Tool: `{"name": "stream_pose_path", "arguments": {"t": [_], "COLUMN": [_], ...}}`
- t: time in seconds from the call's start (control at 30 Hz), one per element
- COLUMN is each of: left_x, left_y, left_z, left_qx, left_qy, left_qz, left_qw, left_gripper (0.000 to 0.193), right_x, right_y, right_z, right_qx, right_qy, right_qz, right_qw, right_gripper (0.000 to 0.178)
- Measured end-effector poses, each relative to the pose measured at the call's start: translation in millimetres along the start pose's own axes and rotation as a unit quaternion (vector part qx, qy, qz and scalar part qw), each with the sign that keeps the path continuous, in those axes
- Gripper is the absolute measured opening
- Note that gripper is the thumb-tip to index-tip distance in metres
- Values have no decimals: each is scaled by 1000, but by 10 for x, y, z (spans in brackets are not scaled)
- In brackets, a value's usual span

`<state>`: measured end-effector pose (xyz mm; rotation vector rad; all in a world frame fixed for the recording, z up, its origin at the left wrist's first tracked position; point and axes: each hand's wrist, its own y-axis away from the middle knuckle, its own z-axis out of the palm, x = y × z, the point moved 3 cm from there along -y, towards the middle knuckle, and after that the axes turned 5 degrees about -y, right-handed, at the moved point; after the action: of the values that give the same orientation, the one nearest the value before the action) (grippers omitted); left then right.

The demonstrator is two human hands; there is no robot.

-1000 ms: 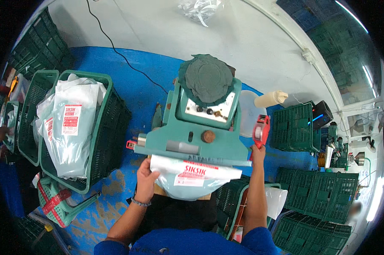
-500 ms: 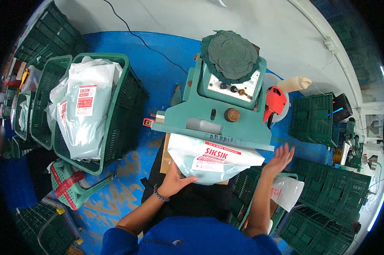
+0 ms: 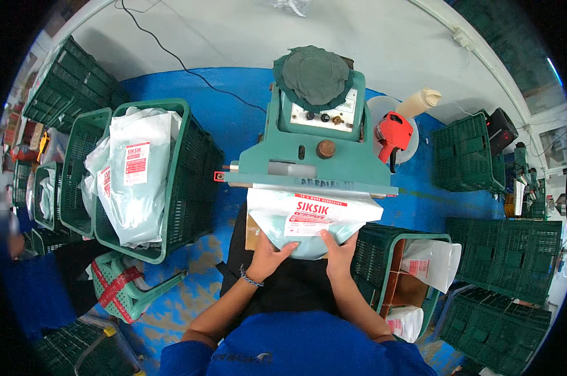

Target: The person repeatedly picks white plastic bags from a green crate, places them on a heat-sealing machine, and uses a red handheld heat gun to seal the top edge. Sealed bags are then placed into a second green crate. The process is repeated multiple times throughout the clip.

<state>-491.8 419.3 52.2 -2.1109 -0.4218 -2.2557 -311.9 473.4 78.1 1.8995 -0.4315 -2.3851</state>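
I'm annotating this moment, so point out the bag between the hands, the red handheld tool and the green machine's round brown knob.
Bag (image 3: 311, 219): head view, on its printed front.
Red tool (image 3: 395, 130): head view, on its body.
Brown knob (image 3: 325, 148): head view, on its round top.

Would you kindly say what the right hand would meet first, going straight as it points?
The right hand meets the white bag it touches; beyond, probably the green machine, though depth is unclear.
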Motion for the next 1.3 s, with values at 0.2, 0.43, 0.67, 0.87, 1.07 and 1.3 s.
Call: {"name": "stream_pose_path", "arguments": {"t": [0.2, 0.43, 0.67, 0.87, 1.07, 1.3], "left_x": [-33, -60, -113, -51, -19, -112], "left_y": [61, 72, 153, 182, 192, 210], "left_z": [6, -4, 5, 11, 19, 42], "left_qx": [-9, -7, -19, -54, -70, -35], "left_qy": [1, -76, -70, -69, -144, -186], "left_qz": [14, 48, 18, 7, 75, 114], "left_qw": [1000, 996, 997, 996, 984, 975], "left_gripper": [54, 50, 54, 54, 58, 55], "right_x": [1, 73, 195, 256, 279, 369], "right_y": [95, 122, 149, 204, 221, 198], "right_z": [-23, -7, -145, -183, -222, -257], "right_qx": [3, 25, -28, 0, -40, -34], "right_qy": [46, 2, 71, 72, 44, 35], "right_qz": [-28, -50, -117, -116, -110, -157], "right_qw": [999, 998, 990, 991, 992, 986], "right_gripper": [79, 77, 72, 72, 68, 66]}}
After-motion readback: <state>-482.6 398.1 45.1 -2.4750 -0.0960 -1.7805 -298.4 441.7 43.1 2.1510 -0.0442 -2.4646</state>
